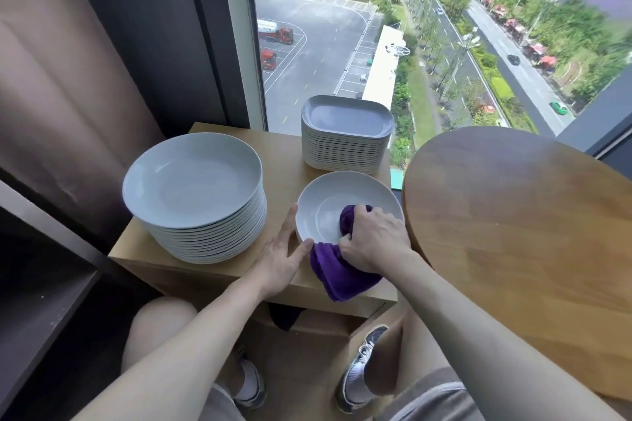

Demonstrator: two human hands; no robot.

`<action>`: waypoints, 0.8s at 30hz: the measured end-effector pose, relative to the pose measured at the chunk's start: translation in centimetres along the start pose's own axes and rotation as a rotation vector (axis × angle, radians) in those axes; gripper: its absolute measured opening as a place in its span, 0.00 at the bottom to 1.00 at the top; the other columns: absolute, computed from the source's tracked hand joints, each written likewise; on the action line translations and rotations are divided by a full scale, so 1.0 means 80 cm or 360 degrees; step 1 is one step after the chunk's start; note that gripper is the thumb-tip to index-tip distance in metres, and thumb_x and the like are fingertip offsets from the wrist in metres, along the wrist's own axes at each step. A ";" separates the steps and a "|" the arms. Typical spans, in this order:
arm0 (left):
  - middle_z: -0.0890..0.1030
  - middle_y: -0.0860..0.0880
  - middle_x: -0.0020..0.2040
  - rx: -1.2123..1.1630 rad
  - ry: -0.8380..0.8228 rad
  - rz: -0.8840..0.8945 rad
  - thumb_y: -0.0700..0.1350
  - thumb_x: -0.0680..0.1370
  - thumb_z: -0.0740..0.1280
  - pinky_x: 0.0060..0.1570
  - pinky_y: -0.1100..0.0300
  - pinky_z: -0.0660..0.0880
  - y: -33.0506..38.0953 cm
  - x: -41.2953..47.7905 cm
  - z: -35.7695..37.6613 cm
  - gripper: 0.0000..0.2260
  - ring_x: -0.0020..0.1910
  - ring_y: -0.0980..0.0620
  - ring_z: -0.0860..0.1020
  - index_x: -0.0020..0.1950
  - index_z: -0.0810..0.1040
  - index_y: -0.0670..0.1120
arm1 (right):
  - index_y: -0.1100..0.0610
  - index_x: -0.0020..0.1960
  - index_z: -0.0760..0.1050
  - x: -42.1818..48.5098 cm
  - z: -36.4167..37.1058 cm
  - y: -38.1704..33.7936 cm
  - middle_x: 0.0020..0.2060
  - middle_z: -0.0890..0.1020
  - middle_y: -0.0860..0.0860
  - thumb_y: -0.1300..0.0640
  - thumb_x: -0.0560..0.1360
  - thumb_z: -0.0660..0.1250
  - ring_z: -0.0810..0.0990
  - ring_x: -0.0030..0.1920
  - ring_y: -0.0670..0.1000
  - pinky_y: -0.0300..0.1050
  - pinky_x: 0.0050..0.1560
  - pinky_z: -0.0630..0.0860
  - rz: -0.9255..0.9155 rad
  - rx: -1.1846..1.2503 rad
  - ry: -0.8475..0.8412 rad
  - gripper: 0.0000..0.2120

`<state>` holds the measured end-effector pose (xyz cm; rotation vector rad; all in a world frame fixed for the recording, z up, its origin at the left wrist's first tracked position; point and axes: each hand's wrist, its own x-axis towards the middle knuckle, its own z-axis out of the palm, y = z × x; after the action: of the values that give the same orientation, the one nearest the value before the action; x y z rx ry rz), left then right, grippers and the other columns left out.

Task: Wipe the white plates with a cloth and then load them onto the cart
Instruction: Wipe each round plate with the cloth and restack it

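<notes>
Two stacks of white plates sit on the light wooden tabletop [284, 154] in my head view. The round stack [195, 181] is at the left, and the rectangular stack [345, 133] stands at the back by the window [325, 27]. A single plate [325, 202], round and shallow, lies flat on the tabletop in front of the rectangular stack and just right of the round one.

The left hand [284, 256] rests against that plate's left rim. Its fingers [287, 222] are straight and close together, with the thumb touching the near rim.

The right hand [372, 239] has its fingers curled tight around a purple cloth [342, 270] and presses a bunched part of it into the plate's bowl. The rest of the cloth (most of it) trails over the near rim and hangs off the tabletop's front edge.

A round wooden table [513, 215] stands close on the right, and a brown curtain [68, 79] hangs at the left.
</notes>
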<state>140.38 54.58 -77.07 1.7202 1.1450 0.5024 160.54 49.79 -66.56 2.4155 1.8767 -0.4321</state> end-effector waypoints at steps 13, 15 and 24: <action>0.71 0.49 0.77 0.0236 0.0028 -0.0131 0.61 0.81 0.66 0.75 0.45 0.66 0.046 -0.012 -0.020 0.36 0.75 0.48 0.70 0.81 0.46 0.69 | 0.50 0.68 0.69 -0.031 0.009 0.002 0.58 0.75 0.50 0.41 0.72 0.74 0.71 0.59 0.55 0.52 0.61 0.74 -0.0490 0.0415 -0.0038 0.30; 0.72 0.50 0.75 0.0251 0.0078 -0.0135 0.61 0.80 0.68 0.72 0.43 0.70 0.053 -0.014 -0.019 0.36 0.72 0.48 0.73 0.81 0.49 0.67 | 0.49 0.71 0.68 -0.038 0.008 0.012 0.60 0.75 0.50 0.42 0.73 0.73 0.71 0.61 0.54 0.52 0.63 0.73 -0.0551 0.0448 -0.0004 0.31; 0.76 0.53 0.36 0.0526 0.0288 -0.0428 0.59 0.78 0.63 0.36 0.54 0.69 0.071 -0.014 -0.001 0.15 0.35 0.51 0.74 0.39 0.70 0.50 | 0.46 0.69 0.71 -0.069 0.010 0.066 0.60 0.77 0.46 0.46 0.73 0.69 0.73 0.61 0.54 0.50 0.60 0.72 -0.0368 0.0309 0.0322 0.25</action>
<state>142.39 53.16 -71.82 1.7842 1.6367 0.3185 164.22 43.06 -66.59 2.4498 2.3160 -0.4128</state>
